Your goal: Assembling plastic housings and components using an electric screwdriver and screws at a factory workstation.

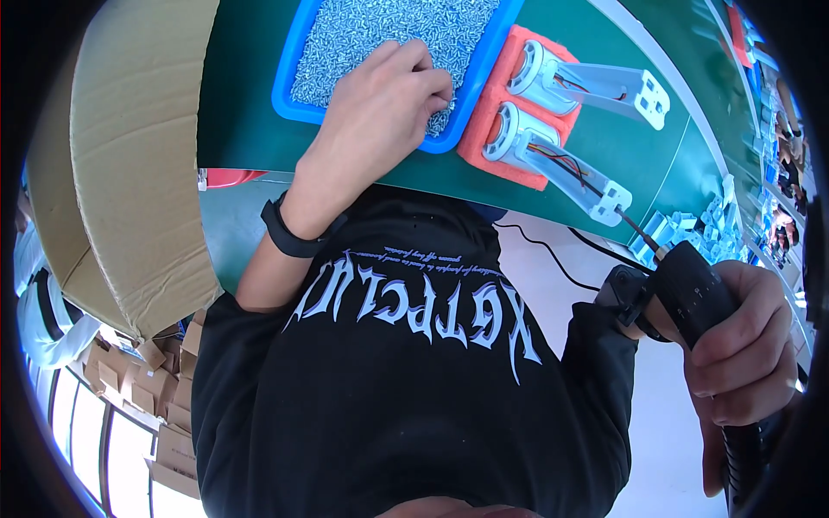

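My left hand [380, 108] reaches over a blue tray [283, 102] filled with small silver screws [345, 30]. Its fingers are pinched together at the tray's near right corner, with screws at the fingertips. In my right hand [749, 350] is a black electric screwdriver [691, 285], held by its body. The bit points up and left, its tip at or very near the end of a white plastic housing [527, 151]. That housing, with red, yellow and black wires inside, rests in a red foam block [475, 142]. A second such housing [596, 82] lies beside it, farther away.
Several translucent light-blue plastic parts [691, 226] are heaped at the right on the green table [246, 104]. A large cardboard box [142, 164] stands at the left edge. Black cables [553, 255] hang below the table. Stacked cartons [142, 380] are behind at lower left.
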### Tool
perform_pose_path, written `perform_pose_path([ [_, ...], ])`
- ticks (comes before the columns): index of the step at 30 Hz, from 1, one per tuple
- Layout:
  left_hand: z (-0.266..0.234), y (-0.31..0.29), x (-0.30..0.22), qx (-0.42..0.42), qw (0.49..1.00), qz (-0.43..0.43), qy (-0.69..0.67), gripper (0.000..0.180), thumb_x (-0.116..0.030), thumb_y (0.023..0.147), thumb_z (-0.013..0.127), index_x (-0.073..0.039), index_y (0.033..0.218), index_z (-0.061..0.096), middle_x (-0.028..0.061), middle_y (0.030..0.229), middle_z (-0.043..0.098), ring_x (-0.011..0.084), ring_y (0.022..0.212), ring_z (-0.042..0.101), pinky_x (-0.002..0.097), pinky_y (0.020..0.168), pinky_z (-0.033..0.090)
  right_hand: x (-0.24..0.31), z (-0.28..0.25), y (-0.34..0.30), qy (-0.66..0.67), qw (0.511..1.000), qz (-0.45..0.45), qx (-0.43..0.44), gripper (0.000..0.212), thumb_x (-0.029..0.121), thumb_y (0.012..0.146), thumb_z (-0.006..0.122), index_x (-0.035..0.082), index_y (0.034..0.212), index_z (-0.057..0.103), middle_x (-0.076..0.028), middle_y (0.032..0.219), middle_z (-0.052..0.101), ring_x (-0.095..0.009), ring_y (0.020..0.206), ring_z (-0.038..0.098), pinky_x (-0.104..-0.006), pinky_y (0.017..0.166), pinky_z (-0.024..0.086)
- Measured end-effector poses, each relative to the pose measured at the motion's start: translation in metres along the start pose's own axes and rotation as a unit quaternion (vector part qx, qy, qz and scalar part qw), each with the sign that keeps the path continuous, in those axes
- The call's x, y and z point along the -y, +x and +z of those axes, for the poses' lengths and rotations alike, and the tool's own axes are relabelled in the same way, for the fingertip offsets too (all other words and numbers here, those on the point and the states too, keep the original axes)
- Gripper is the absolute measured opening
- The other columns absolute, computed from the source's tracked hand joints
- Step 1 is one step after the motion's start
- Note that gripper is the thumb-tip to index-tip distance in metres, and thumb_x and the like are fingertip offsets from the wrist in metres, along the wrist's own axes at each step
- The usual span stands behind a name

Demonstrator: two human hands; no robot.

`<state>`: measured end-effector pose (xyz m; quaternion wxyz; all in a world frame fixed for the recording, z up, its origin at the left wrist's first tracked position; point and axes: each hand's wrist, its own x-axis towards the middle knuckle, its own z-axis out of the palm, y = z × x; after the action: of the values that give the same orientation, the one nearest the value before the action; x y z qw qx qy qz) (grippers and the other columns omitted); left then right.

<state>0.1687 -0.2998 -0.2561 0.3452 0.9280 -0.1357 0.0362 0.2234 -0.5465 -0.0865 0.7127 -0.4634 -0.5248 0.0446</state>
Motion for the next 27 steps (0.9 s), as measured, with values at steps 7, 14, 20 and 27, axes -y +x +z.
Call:
perform_pose_path([
  [7,-0.006,0.004,-0.001,-0.043,0.995,-0.022,-0.084,0.007,-0.004,0.073,0.068,-0.006,0.080,0.070,0.0063,0.079,0.065,0.0250,0.075,0.064,0.0343,0.062,0.052,0.002,-0.012,-0.001,0.031,0.995,0.025,0.095,0.033,0.027,0.074,0.080,0.011,0.067,0.052,0.004,0.069,0.061,-0.007,0.055,0.062,-0.0178,0.054,0.054],
  [14,0.016,0.007,-0.033,-0.093,0.958,0.061,-0.266,0.018,0.008,0.073,0.066,-0.004,0.085,0.072,0.0070,0.084,0.069,0.0187,0.075,0.067,0.0253,0.061,0.053,-0.001,-0.021,0.000,0.018,0.992,0.056,0.109,0.023,0.004,0.072,0.075,0.005,0.085,0.055,-0.008,0.075,0.065,-0.015,0.062,0.065,-0.0208,0.063,0.056],
  [20,0.032,0.009,-0.052,-0.056,0.915,-0.034,-0.398,0.020,0.008,0.069,0.069,-0.003,0.086,0.070,0.0071,0.080,0.069,0.0190,0.074,0.065,0.0256,0.061,0.050,-0.001,-0.025,-0.004,0.020,0.995,0.051,0.088,0.023,0.013,0.075,0.076,0.005,0.083,0.056,-0.007,0.076,0.064,-0.015,0.065,0.066,-0.0228,0.064,0.057],
  [27,0.042,0.008,-0.046,-0.111,0.939,0.049,-0.322,0.014,0.001,0.072,0.070,-0.008,0.082,0.067,0.0044,0.076,0.066,0.0218,0.070,0.063,0.0310,0.065,0.047,-0.001,-0.024,-0.006,0.044,0.996,0.076,0.035,0.029,0.027,0.078,0.076,0.005,0.077,0.057,-0.005,0.074,0.063,-0.015,0.065,0.066,-0.0247,0.062,0.058],
])
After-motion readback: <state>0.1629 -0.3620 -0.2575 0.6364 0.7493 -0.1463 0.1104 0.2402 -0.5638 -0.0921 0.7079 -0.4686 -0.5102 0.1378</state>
